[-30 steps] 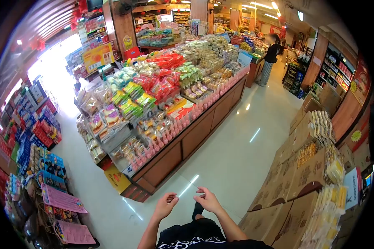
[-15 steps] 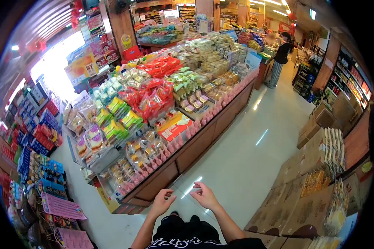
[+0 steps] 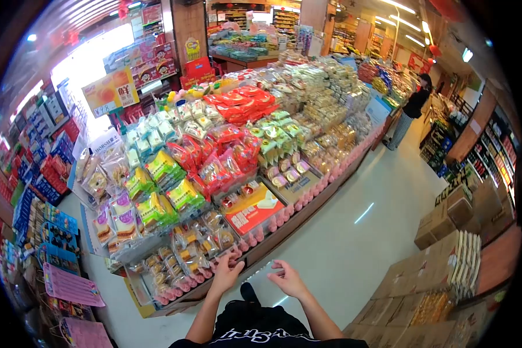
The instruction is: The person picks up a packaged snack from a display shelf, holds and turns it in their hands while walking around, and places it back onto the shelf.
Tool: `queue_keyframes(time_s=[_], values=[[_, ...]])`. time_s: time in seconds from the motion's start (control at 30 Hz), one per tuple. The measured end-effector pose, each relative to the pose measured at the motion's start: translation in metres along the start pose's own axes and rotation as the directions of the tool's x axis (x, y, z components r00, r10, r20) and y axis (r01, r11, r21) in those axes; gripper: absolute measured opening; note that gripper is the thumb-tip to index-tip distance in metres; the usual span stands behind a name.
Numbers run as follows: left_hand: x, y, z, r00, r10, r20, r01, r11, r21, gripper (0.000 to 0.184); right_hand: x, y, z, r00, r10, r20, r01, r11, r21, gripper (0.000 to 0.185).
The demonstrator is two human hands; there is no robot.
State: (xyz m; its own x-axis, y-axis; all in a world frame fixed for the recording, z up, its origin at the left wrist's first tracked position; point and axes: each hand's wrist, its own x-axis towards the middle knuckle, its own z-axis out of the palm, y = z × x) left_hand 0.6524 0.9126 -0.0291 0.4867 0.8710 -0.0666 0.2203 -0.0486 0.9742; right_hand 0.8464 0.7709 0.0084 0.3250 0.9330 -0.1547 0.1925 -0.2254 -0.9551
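Observation:
My left hand (image 3: 227,274) hovers by the front edge of a display counter, its fingers loosely curved and apart, with nothing in it. It overlaps the pink scalloped trim (image 3: 275,221); whether it touches, I cannot tell. Over the floor to its right is my right hand (image 3: 288,280), also open and holding nothing. Nearest on the counter lie small wrapped cakes (image 3: 161,269) and a red and orange box (image 3: 251,209). Behind these are green and yellow packets (image 3: 185,195), red packets (image 3: 216,171) and round tubs (image 3: 284,174).
Stacked cardboard boxes (image 3: 420,264) line the right side of the aisle floor (image 3: 339,249). Farther along, a person (image 3: 414,104) in a dark top stands beside another display. At left, pink baskets (image 3: 72,286) and shelves of goods stand close by. A price sign (image 3: 111,93) rises behind the counter.
The view has shifted closer to the counter, which now fills more of it. My left hand now overlaps the counter's trim; both hands stay open.

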Motion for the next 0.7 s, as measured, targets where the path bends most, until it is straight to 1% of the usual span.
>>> queue_keyframes(time_s=[0.07,0.1,0.2,0.23,0.33,0.37,0.43,0.47,0.5,0.53,0.57,0.6,0.67,0.7], values=[[0.036,-0.005,-0.006,1.000,0.010,-0.023,-0.011,0.998,-0.056,0.049,0.036,-0.008,-0.005,1.000,-0.020,0.007,0.020,0.997,-0.070,0.056],[0.059,-0.026,-0.008,0.999,-0.037,-0.013,0.035,0.992,-0.122,0.052,0.051,-0.017,-0.009,1.000,-0.027,0.014,0.028,0.994,-0.108,0.057],[0.090,0.017,-0.020,0.986,-0.122,-0.110,0.114,0.991,-0.076,0.055,0.094,-0.047,-0.010,0.997,-0.066,0.044,0.069,0.996,-0.052,0.058],[0.101,0.028,-0.021,0.986,-0.054,-0.156,0.045,0.997,-0.060,0.060,0.107,-0.048,-0.011,0.995,-0.076,0.069,0.080,0.994,-0.068,0.058],[0.132,0.047,-0.027,0.974,-0.074,-0.213,0.068,0.997,-0.039,0.065,0.158,-0.046,-0.005,0.982,-0.143,0.125,0.157,0.981,-0.110,0.059],[0.149,0.028,-0.029,0.966,-0.017,-0.259,0.011,1.000,-0.024,0.071,0.177,-0.048,0.000,0.975,-0.183,0.130,0.199,0.972,-0.128,0.058],[0.172,0.021,-0.026,0.950,0.011,-0.313,-0.013,1.000,-0.004,0.074,0.213,-0.047,0.004,0.947,-0.287,0.145,0.310,0.936,-0.167,0.059],[0.184,0.023,-0.023,0.939,0.027,-0.344,-0.026,1.000,0.007,0.075,0.231,-0.053,0.006,0.952,-0.260,0.162,0.286,0.943,-0.169,0.060],[0.196,0.028,-0.027,0.931,-0.025,-0.365,0.026,1.000,-0.002,0.078,0.250,-0.063,0.012,0.954,-0.240,0.182,0.270,0.949,-0.165,0.061],[0.205,0.023,-0.018,0.926,-0.085,-0.369,0.049,0.993,-0.105,0.079,0.265,-0.067,0.014,0.953,-0.214,0.213,0.252,0.953,-0.170,0.061],[0.217,0.018,-0.011,0.912,-0.142,-0.384,0.066,0.976,-0.206,0.080,0.282,-0.070,0.015,0.927,-0.290,0.239,0.323,0.939,-0.115,0.064],[0.229,0.015,-0.013,0.890,-0.192,-0.413,0.066,0.952,-0.299,0.081,0.300,-0.066,0.020,0.918,-0.325,0.229,0.356,0.928,-0.110,0.065],[0.247,0.008,-0.011,0.869,-0.120,-0.480,0.090,0.992,-0.085,0.082,0.343,-0.061,0.031,0.880,-0.420,0.220,0.448,0.889,-0.094,0.066],[0.257,0.004,-0.008,0.828,-0.067,-0.557,0.057,0.998,-0.034,0.082,0.349,-0.076,0.036,0.899,-0.404,0.169,0.400,0.915,0.058,0.067]])
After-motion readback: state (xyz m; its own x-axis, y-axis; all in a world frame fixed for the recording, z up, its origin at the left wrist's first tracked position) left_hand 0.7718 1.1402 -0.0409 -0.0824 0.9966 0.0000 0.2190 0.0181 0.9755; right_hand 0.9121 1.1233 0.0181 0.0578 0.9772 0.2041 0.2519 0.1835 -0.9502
